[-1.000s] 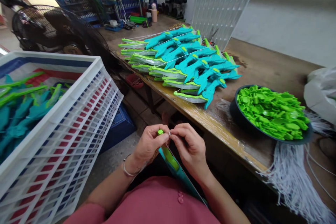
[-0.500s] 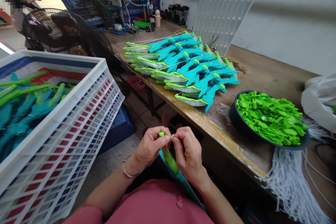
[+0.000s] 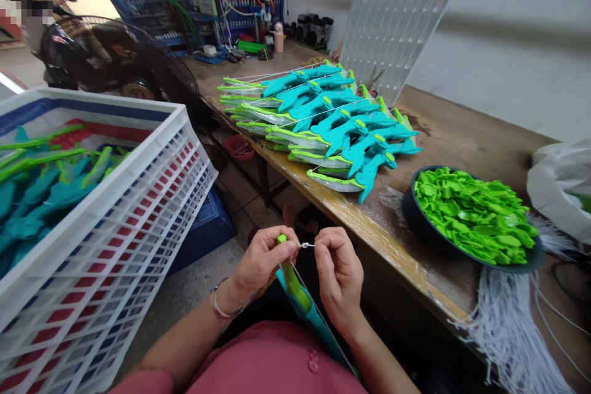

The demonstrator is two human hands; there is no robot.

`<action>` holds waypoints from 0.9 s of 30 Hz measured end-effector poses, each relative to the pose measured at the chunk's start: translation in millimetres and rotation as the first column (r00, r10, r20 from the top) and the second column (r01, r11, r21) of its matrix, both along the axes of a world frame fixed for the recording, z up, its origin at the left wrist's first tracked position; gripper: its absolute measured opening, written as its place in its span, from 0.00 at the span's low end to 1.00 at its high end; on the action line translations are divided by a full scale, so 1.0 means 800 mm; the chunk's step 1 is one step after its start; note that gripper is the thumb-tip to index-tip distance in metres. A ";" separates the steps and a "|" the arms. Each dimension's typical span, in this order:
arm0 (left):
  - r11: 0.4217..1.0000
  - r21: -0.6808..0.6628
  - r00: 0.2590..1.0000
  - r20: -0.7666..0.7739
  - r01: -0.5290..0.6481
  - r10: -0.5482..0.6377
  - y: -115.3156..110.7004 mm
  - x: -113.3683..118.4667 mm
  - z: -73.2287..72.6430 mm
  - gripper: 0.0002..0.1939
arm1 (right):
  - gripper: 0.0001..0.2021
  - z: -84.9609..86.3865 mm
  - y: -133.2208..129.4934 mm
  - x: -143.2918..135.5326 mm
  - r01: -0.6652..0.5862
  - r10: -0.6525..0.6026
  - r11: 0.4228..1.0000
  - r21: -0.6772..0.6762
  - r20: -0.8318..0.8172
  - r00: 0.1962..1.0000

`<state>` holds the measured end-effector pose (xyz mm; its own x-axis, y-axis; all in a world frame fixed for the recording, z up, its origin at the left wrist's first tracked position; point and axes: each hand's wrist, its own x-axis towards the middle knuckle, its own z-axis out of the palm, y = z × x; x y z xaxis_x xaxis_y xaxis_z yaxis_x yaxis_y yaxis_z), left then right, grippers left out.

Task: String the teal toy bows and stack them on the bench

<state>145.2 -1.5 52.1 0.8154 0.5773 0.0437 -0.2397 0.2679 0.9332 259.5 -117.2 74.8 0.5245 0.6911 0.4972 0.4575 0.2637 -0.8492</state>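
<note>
A white cord [image 3: 305, 245] with a small knot or loop stretches between my two hands in front of my chest. My left hand [image 3: 268, 257] pinches the cord's left end beside the green tip of a teal and green plastic piece [image 3: 302, 301]. That piece slants down to the right against my shirt, with a cord running along it. Fingers curled, my right hand [image 3: 338, 271] pinches the cord's other end. On the table lie rows of teal and green toy bows [image 3: 344, 117], strung with white cord.
A dark bowl [image 3: 409, 212] of green plastic parts stands on the table [image 3: 471, 114] at the right, near a bundle of white cords [image 3: 512, 320]. To the left is a white crate [image 3: 182, 129] holding teal and green pieces. A fan [image 3: 96, 55] stands behind it.
My right hand has moved slightly right, away from my left hand. The knotted cord between them now shows. My left hand has shifted a little.
</note>
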 end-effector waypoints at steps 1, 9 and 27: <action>1.000 0.005 1.000 -0.003 -0.001 0.001 0.001 0.000 -0.001 0.13 | 0.02 0.000 0.000 0.000 -0.009 0.009 1.000 -0.007 0.027 1.000; 1.000 0.014 1.000 -0.021 0.010 -0.009 0.003 0.000 -0.006 0.11 | 0.03 0.009 0.009 0.006 -0.108 0.117 0.990 -0.088 0.108 0.987; 0.999 0.033 1.000 0.024 -0.011 0.011 0.002 0.005 -0.016 0.11 | 0.05 0.020 -0.022 0.032 0.014 0.029 0.991 -0.130 0.325 0.945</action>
<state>149.3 0.4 39.7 0.8075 0.5841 0.0822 -0.2643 0.2337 0.9357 285.3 -135.2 90.6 0.3433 0.7640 0.5464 0.7129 0.1669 -0.6812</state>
